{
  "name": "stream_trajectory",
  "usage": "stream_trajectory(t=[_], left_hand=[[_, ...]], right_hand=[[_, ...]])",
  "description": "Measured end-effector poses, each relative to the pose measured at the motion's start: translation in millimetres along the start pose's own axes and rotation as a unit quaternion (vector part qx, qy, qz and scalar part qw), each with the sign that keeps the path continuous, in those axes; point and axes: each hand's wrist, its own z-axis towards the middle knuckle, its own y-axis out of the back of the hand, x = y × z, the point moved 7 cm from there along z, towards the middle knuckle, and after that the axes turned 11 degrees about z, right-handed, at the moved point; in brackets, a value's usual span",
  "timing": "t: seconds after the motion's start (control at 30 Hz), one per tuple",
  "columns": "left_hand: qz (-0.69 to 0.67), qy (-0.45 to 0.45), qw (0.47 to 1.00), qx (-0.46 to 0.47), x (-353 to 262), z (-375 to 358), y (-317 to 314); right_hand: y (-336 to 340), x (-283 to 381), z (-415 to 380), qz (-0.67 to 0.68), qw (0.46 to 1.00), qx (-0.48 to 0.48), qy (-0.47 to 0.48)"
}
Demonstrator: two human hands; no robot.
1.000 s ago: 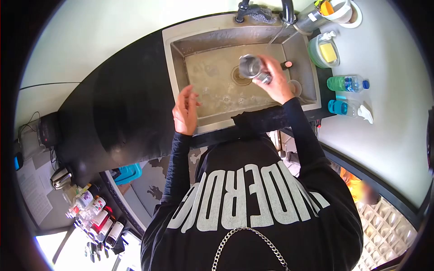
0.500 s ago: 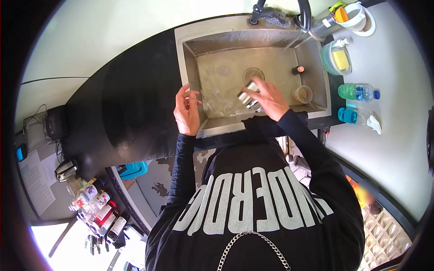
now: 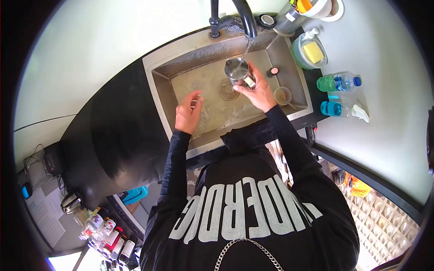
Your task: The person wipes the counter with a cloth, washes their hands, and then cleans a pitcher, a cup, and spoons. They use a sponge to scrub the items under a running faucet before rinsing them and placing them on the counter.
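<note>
My right hand [image 3: 259, 93] is wrapped round a small steel milk pitcher [image 3: 236, 70], its mouth facing up. Water from the black faucet [image 3: 247, 21] runs into the pitcher. Above the left part of the steel sink [image 3: 159, 103], my left hand [image 3: 187, 114] hangs with its fingers loosely bent and apart, holding nothing that I can see. The round drain [image 3: 227, 91] lies just below the pitcher. To the right in the sink are a clear plastic cup [image 3: 283, 95] with something thin and long leaning in it and a small dark object with a pink top [image 3: 272, 72].
Right of the sink stand a tub with a yellow sponge [image 3: 313, 52], a green-filled bottle [image 3: 337, 82] and a blue spray bottle [image 3: 337, 109]. A steel cylinder [image 3: 288, 20] is at the back right. Black counter [image 3: 117, 122] extends left; several bottles [image 3: 110, 239] stand lower left.
My right hand has turned the pitcher from tilted to upright and brought it under the running water. My left hand has shifted from the sink's left rim to over the basin. The view has shifted.
</note>
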Motion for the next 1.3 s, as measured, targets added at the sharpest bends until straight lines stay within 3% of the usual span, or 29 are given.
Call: stream_trajectory(t=[0.03, 0.1, 0.17, 0.23, 0.3, 0.37, 0.4, 0.5, 0.57, 0.8, 0.93, 1.0, 1.17, 1.3], left_hand=[[0.036, -0.015, 0.998, 0.049, 6, 6, -14], [0.042, -0.061, 0.996, 0.051, 24, 21, -34], [0.14, -0.074, 0.981, 0.114, 38, 37, -59], [0.178, -0.086, 0.972, 0.125, 57, 54, -82], [0.216, -0.097, 0.962, 0.133, 73, 70, -103], [0.291, -0.148, 0.926, 0.19, 74, 79, -131], [0.291, -0.15, 0.926, 0.19, 71, 84, -138], [0.354, -0.185, 0.882, 0.252, 65, 90, -172], [0.408, -0.205, 0.848, 0.27, 66, 91, -188], [0.417, -0.265, 0.833, 0.247, 72, 96, -212], [0.461, -0.22, 0.812, 0.282, 76, 102, -227], [0.47, -0.187, 0.808, 0.303, 75, 104, -228], [0.478, -0.265, 0.78, 0.305, 74, 100, -233], [0.487, -0.233, 0.763, 0.356, 67, 94, -231]], right_hand=[[3, 6, 1, 0.0, 1.0, -0.001, -0.002], [1, 27, 3, -0.162, 0.985, 0.049, 0.03], [6, 39, -3, -0.173, 0.982, 0.063, 0.05], [13, 43, -11, -0.326, 0.931, 0.144, 0.084], [31, 40, -23, -0.329, 0.925, 0.176, 0.072], [41, 29, -39, -0.568, 0.772, 0.269, 0.091], [43, 30, -44, -0.629, 0.719, 0.271, 0.119], [54, 33, -52, -0.67, 0.676, 0.254, 0.168], [64, 37, -55, -0.678, 0.678, 0.24, 0.151], [102, 73, -60, -0.589, 0.801, 0.106, 0.014], [117, 77, -72, -0.552, 0.831, 0.057, -0.027], [119, 79, -76, -0.551, 0.833, 0.049, -0.024], [129, 76, -85, -0.528, 0.848, 0.021, -0.047], [134, 76, -91, -0.525, 0.85, 0.009, -0.036]])
